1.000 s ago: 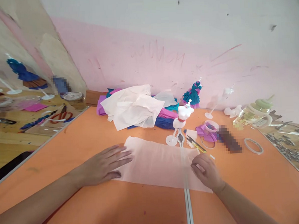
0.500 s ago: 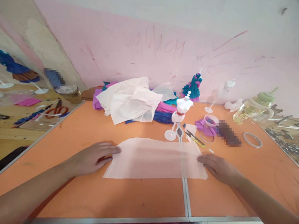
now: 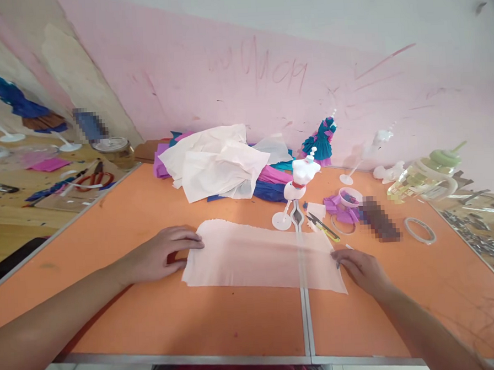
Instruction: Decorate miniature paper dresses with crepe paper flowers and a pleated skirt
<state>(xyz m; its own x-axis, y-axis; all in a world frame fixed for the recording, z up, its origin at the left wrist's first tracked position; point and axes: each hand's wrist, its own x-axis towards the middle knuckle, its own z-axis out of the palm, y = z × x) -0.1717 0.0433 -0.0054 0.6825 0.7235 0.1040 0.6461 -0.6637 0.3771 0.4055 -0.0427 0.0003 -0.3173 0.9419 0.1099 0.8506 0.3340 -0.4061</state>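
A pink and white wall (image 3: 199, 71) is seen behind the orange tabletop (image 3: 155, 322), which is split by a metal-edged seam. The pale sheet (image 3: 251, 256) is laid across that seam, and its lower left corner has just been shifted inward. Its left edge is touched by the left hand (image 3: 157, 256), the thumb and fingers bent; whether anything is pinched in that grip cannot be told. The right edge is grasped between thumb and fingertips by the right hand (image 3: 365, 270), so the sheet is spanned by both hands, with faint creases left in it. Beyond its upper edge, yellow-handled snips (image 3: 330, 231) are set down near a white dress form (image 3: 304, 173). Purple and dark scraps are contained in a small pink bowl (image 3: 357, 200), and yellowish liquid is held by a green-lidded bottle (image 3: 421, 184). At the far left, a lidded jar (image 3: 115, 153) is seen, its contents not clearly shown.
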